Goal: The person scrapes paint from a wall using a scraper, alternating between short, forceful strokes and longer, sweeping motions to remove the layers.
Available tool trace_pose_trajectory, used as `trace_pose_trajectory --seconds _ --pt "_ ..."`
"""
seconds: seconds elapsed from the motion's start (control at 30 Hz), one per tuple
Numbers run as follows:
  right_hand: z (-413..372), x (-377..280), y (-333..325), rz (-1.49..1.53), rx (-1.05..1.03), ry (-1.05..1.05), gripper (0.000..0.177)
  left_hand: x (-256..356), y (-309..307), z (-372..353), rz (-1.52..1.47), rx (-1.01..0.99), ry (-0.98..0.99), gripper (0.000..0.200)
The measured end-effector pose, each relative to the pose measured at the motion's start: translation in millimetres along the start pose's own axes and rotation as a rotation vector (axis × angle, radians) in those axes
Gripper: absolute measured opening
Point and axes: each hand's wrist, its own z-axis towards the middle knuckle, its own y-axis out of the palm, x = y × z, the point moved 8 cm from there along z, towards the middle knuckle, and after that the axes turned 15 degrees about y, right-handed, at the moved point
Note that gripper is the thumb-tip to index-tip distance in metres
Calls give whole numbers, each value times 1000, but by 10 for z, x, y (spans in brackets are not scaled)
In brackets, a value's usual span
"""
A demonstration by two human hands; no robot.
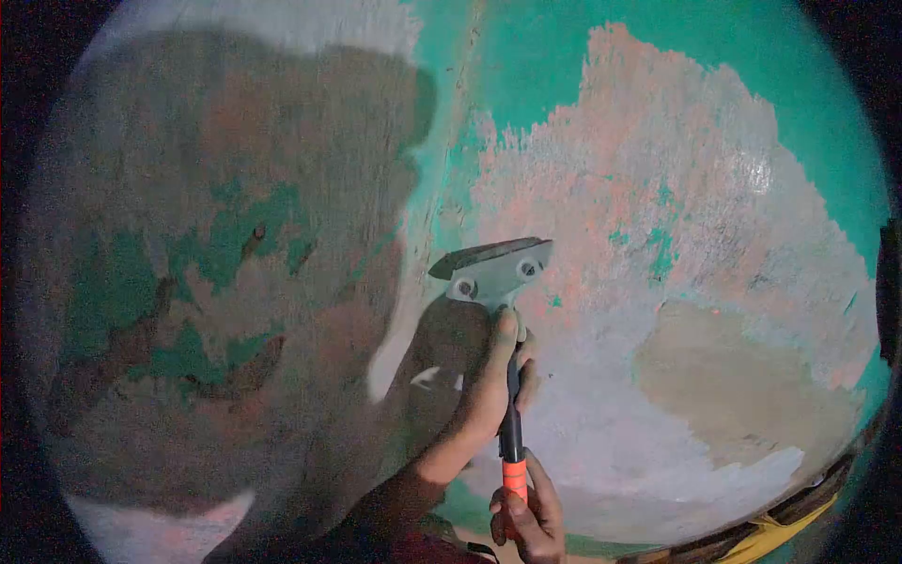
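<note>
Two hands on one tool. Long-handled scraper [496,274], with a grey metal head, two screws, a dark blade edge, a black shaft and an orange grip at the bottom, stands roughly upright. Its blade is tilted and lies against the plastered wall with flaking green paint [799,122], near the middle of the view.

Left hand [489,390] is closed round the black shaft just under the head, one digit stretched up along it toward the screws. Right hand [528,515] is wrapped round the orange grip at the low end, at the bottom edge of the view. Both are gripping, neither open.

Handling, by the look of it: a stiff, light tool with a rigid shaft and no visible flex. The blade edge is likely sharp, so keep fingers off the head. Best hold is as shown, one hand high for pressure and one on the orange grip, which probably slips less than the bare shaft.

Around the blade the wall is bare pink and grey, with small green flecks. A tan patch [733,376] sits to the right and a dark shadow of the person [235,235] covers the left half. A yellow-and-dark object [789,531] is at bottom right; cannot tell what it is.
</note>
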Motion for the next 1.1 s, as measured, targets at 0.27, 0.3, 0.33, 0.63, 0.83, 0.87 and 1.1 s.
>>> trace_pose_trajectory --seconds 0.27,0.3,0.33,0.63,0.83,0.87,1.1 --pt "-178 319 -280 -20 115 152 52 -285 -157 -198 -84 2 2 41" --pt "-194 341 -316 -33 155 154 52 -311 -161 -208 -86 15 -14 43" --pt "-192 355 -347 -67 174 172 53 -341 -164 -215 -88 29 -30 44" --pt "-196 -45 -364 -309 182 95 46 -359 -79 -216 -160 86 -8 38" --pt "-216 102 -415 -181 115 171 47 -252 48 -189 -11 67 31 37" --pt "-250 76 -404 -166 135 163 48 -263 60 -198 9 63 35 37" --pt "-335 -151 -480 -230 168 264 50 -327 92 -271 -41 162 6 38"
